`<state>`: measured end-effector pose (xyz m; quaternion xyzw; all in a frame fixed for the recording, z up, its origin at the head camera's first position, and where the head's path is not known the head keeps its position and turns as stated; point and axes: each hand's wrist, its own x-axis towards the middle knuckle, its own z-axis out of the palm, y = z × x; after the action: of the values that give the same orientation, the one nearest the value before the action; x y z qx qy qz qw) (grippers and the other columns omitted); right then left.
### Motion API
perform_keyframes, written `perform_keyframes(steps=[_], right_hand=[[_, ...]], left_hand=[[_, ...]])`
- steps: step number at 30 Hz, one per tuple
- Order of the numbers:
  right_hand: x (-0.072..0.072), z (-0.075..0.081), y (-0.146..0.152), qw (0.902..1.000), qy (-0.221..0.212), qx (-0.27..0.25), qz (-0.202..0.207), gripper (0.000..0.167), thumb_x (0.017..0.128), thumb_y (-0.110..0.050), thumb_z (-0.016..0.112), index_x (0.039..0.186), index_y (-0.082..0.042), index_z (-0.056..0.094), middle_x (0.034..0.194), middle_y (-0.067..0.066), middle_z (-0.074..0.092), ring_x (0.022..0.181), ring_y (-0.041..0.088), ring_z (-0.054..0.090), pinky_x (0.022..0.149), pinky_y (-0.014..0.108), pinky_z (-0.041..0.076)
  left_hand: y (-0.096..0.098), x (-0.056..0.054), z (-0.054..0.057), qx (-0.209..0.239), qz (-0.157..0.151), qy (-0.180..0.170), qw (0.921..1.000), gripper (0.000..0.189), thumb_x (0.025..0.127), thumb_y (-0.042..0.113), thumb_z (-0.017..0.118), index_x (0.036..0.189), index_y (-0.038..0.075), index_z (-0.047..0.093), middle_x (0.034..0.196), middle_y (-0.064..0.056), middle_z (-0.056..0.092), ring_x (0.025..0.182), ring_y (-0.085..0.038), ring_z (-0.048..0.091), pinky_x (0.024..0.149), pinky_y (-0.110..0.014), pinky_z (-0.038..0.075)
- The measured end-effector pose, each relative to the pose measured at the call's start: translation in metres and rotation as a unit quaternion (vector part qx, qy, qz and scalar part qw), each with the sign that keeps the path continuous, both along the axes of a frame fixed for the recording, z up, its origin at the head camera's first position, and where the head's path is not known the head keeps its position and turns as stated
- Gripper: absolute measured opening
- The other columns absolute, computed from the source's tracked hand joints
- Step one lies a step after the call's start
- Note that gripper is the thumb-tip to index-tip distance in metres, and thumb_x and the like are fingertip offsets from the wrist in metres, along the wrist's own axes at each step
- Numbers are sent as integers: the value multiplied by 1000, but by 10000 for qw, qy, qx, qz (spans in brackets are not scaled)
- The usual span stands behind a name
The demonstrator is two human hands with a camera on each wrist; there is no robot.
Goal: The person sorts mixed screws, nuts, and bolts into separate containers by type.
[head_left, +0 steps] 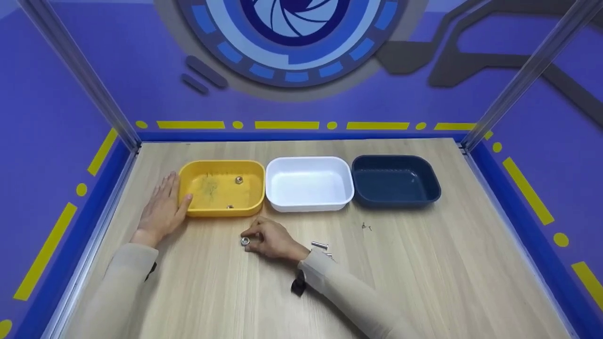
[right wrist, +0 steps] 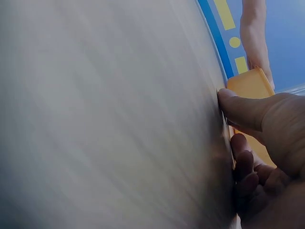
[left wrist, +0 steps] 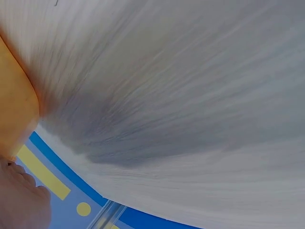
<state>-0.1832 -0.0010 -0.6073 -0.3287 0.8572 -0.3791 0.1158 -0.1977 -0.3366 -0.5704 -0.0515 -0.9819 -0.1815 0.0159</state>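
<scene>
1. Two pale sleeves point(head_left: 351, 301) are seen nearest, stretched across the wooden table point(head_left: 212, 301), with a black piece point(head_left: 298, 286) worn under the right wrist
2. The right hand point(head_left: 273, 240) is kept low near the middle of the table, and a nut point(head_left: 245, 241) is pinched between its thumb and forefinger; whether the nut is touching the table cannot be told
3. Two bolts point(head_left: 319, 245) are placed just beside the right cuff, one of them partly covered by it
4. Tiny screws point(head_left: 363, 226) are scattered farther right, before the dark tray point(head_left: 395, 204)
5. The left hand point(head_left: 160, 212), its grip relaxed and its fingers straight, is laid against the left side of the yellow tray point(head_left: 221, 213), with the thumb set at the near rim
6. Two more nuts point(head_left: 239, 180) and a patch of tiny dark bits point(head_left: 209, 188) are contained there
7. Between the yellow and dark trays, the white tray point(head_left: 308, 207) is set
8. The row is backed by a purple wall point(head_left: 118, 61), marked with yellow dashes point(head_left: 191, 125)
</scene>
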Motion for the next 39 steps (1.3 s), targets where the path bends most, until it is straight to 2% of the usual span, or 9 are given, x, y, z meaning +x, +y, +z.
perform_keyframes(steps=[7, 15, 23, 30, 39], right_hand=[[2, -5, -2, 9999, 166, 0, 13, 26, 86, -27, 91, 111, -23, 86, 102, -6, 70, 88, 3, 59, 75, 15, 45], [1, -5, -2, 9992, 358, 140, 132, 23, 87, -29, 90, 109, -22, 86, 100, -8, 76, 92, 5, 65, 79, 17, 50], [-2, 2, -1, 9996, -173, -16, 200, 20, 89, -30, 89, 106, -22, 84, 98, -13, 76, 86, 2, 60, 74, 15, 45], [-4, 11, -2, 9950, -610, -585, 539, 20, 91, -21, 87, 109, -13, 81, 96, -6, 76, 81, 0, 56, 70, 15, 48], [-5, 28, -6, 9930, -586, -721, 734, 19, 94, -19, 84, 110, -10, 81, 101, 0, 75, 85, -2, 58, 76, 15, 53]], left_hand=[[-2, 1, -2, 65, -56, 187, 9998, 79, 116, 46, 35, 167, -10, 11, 175, -32, 13, 162, -52, 15, 133, -66, 13], [-1, 5, -5, 109, -57, 183, 9998, 81, 115, 50, 32, 167, -9, 10, 175, -32, 11, 162, -51, 14, 133, -65, 13], [0, 5, -5, 150, 16, 146, 9998, 82, 115, 52, 30, 168, -8, 9, 176, -30, 10, 163, -51, 12, 133, -66, 12], [0, 4, -3, 164, -18, 111, 9998, 82, 115, 51, 30, 168, -7, 7, 176, -30, 8, 163, -50, 10, 133, -65, 11], [0, 0, -2, 117, 29, 99, 9999, 82, 115, 50, 32, 168, -6, 6, 177, -29, 8, 164, -49, 10, 133, -65, 12]])
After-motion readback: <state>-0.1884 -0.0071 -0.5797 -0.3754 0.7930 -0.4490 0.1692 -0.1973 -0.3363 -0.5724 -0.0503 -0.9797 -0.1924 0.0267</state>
